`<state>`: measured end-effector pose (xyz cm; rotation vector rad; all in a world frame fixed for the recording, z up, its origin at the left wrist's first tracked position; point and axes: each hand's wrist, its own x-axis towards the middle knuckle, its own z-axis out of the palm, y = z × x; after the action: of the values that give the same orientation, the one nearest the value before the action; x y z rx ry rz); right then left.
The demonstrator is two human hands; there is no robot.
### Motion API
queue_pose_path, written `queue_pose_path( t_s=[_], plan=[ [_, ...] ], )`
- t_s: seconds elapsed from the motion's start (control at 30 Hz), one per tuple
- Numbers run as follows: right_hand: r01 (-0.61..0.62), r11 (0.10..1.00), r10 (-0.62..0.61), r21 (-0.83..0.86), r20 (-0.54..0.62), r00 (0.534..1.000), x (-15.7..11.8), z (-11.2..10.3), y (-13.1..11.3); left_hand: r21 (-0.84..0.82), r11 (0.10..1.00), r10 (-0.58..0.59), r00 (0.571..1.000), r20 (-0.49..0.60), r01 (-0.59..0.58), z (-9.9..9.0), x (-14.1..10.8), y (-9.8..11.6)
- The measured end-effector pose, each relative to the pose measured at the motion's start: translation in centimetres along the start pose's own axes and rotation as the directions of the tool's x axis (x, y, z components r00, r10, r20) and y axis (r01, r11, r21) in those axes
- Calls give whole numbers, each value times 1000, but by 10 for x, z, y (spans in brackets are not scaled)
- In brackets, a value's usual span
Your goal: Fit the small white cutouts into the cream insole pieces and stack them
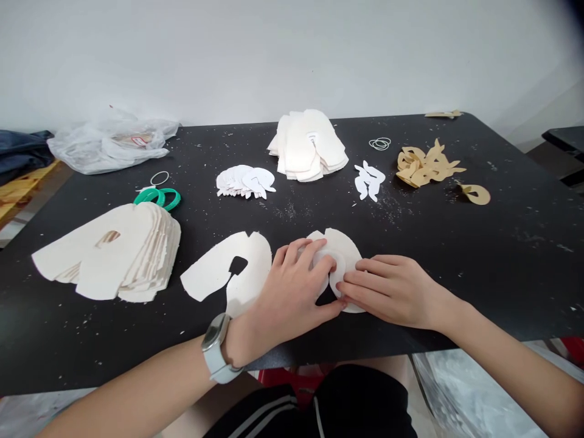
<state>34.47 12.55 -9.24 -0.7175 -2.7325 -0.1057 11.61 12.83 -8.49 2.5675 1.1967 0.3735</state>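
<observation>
Two layers, a white paper shape over a cream sheet, were pressed flat near the near edge of the black desk by the left hand and right hand, fingers slightly apart, unclamped; a cream cut-out stack lay left.

A black table carries stacked cream cutouts, white paper shapes, tan pieces and rubber bands.
</observation>
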Motion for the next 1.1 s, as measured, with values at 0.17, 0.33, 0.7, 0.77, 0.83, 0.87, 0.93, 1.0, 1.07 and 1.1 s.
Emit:
queue_pose_path(
  t_s=[0.17,0.33,0.7,0.77,0.83,0.87,0.93,1.0,1.07,1.1],
  plan=[
    [98,991,-100,-95,-16,995,9,3,1,-12,1000,0,1000,-4,0,1,0,-2],
    [115,989,-122,-97,-74,990,8,2,1,-6,1000,4,1000,-19,-5,2,0,-1],
    [278,954,-275,-115,41,961,17,-6,9,20,1000,11,1000,-16,-11,1,-1,0],
    [287,954,-283,-92,47,958,17,-7,9,19,1000,8,1000,-14,-8,1,-1,0],
    [290,954,-286,-75,59,956,17,-8,9,15,1000,4,1000,-16,-4,0,-1,0],
    [289,955,-285,-68,60,957,17,-8,9,14,1000,2,1000,-15,-2,0,-1,0],
    [283,958,-280,-52,47,959,16,-8,9,15,1000,1,1000,-11,-1,-1,-1,0],
    [276,960,-275,-43,34,961,16,-7,8,18,1000,1,1000,-3,-1,-1,-1,0],
    [280,958,-279,-53,38,960,15,-7,8,19,1000,4,1000,0,-4,-1,-1,0],
    [285,956,-282,-66,45,958,15,-6,8,18,1000,7,1000,-1,-7,-1,-1,0]
  ],
)
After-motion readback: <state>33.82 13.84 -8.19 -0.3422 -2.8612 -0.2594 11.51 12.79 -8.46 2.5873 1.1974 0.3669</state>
